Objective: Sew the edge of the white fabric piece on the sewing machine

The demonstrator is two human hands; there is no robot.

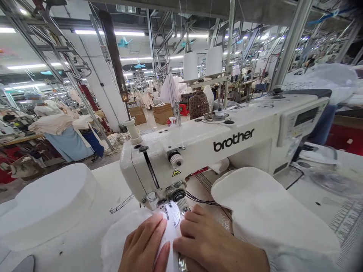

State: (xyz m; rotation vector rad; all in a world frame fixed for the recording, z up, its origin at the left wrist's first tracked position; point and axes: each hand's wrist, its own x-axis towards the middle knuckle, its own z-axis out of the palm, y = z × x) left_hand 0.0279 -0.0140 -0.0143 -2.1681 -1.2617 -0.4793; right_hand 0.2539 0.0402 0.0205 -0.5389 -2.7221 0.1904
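Note:
A white sewing machine [198, 139] marked "brother" spans the middle, its lamp lighting the needle area. Beneath the presser foot [166, 212] runs a strip of white fabric [169, 241]. My left hand [146, 243] lies on the fabric's left side, fingers together and pressing it just in front of the foot. On the right, my right hand [210, 240] has its fingers curled, the thumb side at the fabric's right edge and the fingertips near the foot. What the right fingertips pinch, if anything, is hidden.
White padded pieces [53, 200] are stacked at the left. A large white piece [269, 207] lies right of my right hand. Dark threads cross the table behind the needle area. A ruler scale [347, 223] marks the right side. Other workstations and a person [47, 105] stand beyond.

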